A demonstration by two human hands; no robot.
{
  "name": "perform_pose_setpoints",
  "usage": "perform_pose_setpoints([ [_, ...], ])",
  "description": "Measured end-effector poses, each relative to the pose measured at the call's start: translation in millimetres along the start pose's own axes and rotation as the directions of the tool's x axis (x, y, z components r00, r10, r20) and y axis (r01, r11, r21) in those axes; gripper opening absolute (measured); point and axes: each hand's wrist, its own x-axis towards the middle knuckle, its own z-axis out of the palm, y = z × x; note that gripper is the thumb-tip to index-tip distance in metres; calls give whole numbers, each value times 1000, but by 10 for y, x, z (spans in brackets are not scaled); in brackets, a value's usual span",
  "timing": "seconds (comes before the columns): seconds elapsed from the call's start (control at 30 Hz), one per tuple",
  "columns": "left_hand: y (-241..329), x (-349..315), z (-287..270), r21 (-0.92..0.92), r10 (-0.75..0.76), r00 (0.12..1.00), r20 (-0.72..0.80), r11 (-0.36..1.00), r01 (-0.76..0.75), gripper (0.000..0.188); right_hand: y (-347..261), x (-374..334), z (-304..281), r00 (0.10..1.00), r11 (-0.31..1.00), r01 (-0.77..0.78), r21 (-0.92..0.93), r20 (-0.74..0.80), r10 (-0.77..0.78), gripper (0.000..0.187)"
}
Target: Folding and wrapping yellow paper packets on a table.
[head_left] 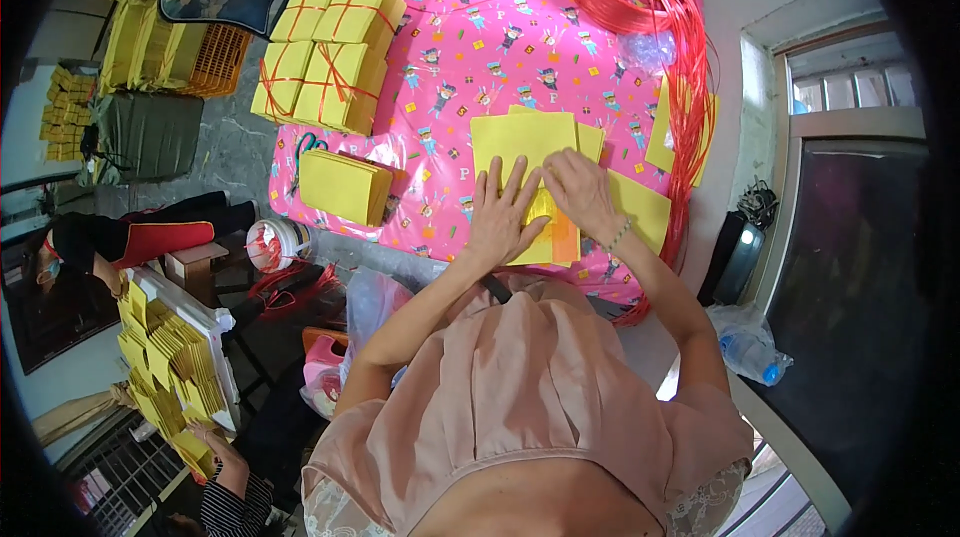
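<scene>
My left hand (503,209) lies on a yellow paper sheet (522,134) with its fingers spread, open and holding nothing. Beside it, my right hand (582,195) rests on the same paper, its fingers bent and their tips near the left fingertips; it looks open, with nothing visible in it. Under and between the hands shows a glossy yellow-orange piece (565,237), partly covered by them. More yellow sheets (642,209) lie beneath and to the right of my right hand. All of this is on a pink patterned tablecloth (430,87).
Bundles of yellow paper (335,57) tied with red cord stand at the table's far left, with a smaller yellow stack (345,187) and scissors (308,144) nearer. Red plastic cord (685,67) hangs along the right edge. At lower left, other people sit by a yellow-stacked table (232,357).
</scene>
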Motion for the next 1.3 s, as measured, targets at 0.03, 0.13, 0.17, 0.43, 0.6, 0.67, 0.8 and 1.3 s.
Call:
perform_pose_setpoints([
  [0.03, -6, 6, 5, 0, 0, 1000, 3, 1000, 0, 76, 12, -116, 16, 999, 1000, 8, 1, 42, -8, 14],
  [0.13, -9, 25, 3, 10, 7, 1000, -10, 1000, -6, 77, 60, -228, 28, 994, 1000, 24, -1, 104, -23, 14],
  [0.17, -6, 21, 8, 9, 5, 1000, -7, 1000, -5, 77, 65, -234, 22, 994, 1000, 10, 16, 106, -12, 14],
  [0.43, 1, 14, 27, 16, -3, 1000, -8, 1000, 3, 77, 102, -202, 29, 992, 989, -78, 126, 113, 64, 14],
  [0.6, -4, 1, 50, 6, -13, 1000, -8, 1000, 13, 77, 76, -198, 67, 985, 990, -119, 79, 137, 107, 16],
  [0.67, -7, -7, 52, 6, -20, 1000, -10, 1000, 20, 77, 17, -217, 77, 990, 997, -81, -6, 119, 81, 16],
  [0.8, -21, -2, 62, -6, -6, 1000, -14, 1000, 6, 76, 40, -258, 158, 992, 997, -76, -31, 103, 79, 18],
  [1.3, -306, -87, -47, -130, -3, 999, 41, 991, 8, 71, 94, -266, 160, 988, 991, -119, 69, 106, 111, 25],
])
